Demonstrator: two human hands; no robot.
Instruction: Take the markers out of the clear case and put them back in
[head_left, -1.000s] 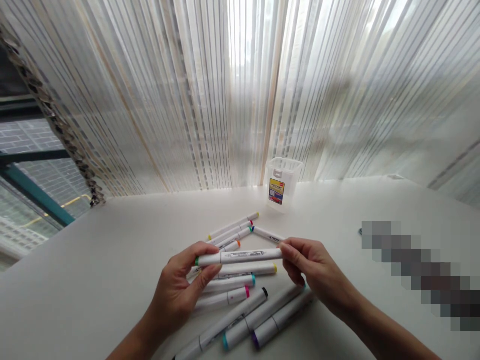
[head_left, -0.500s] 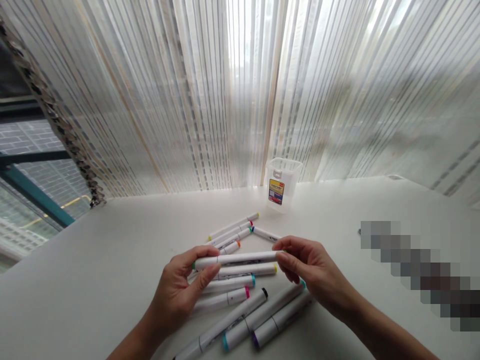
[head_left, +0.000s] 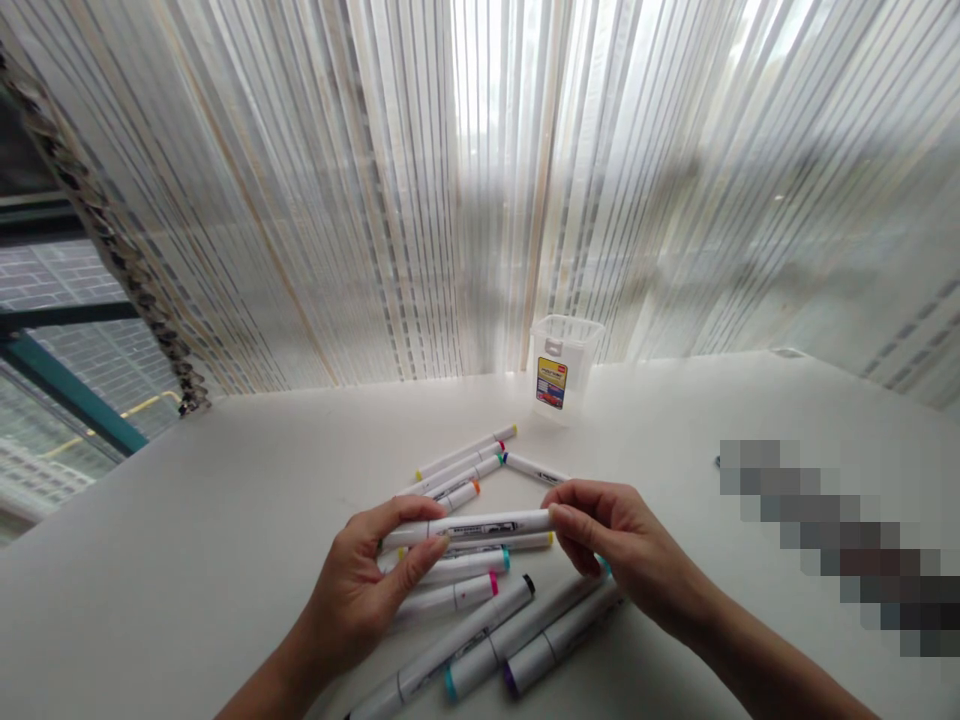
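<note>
A white marker is held level above the table between my two hands. My left hand is closed round its left end, thumb below and fingers above. At the other end, my right hand pinches the tip between thumb and fingers. Dark printing faces me on the marker's barrel. Beneath it lie several more white markers, among them a yellow-ended marker, a pink-ended marker, a black-ended marker and a purple-ended marker. My left hand hides some of their left ends.
A clear plastic box with a yellow and blue label stands upright at the back of the white table. Behind it hangs a striped sheer curtain. A blurred-out object lies at the right.
The held marker has turned about its length, so its printing now faces me. Its left end has dropped slightly, and both hands have shifted only a little.
</note>
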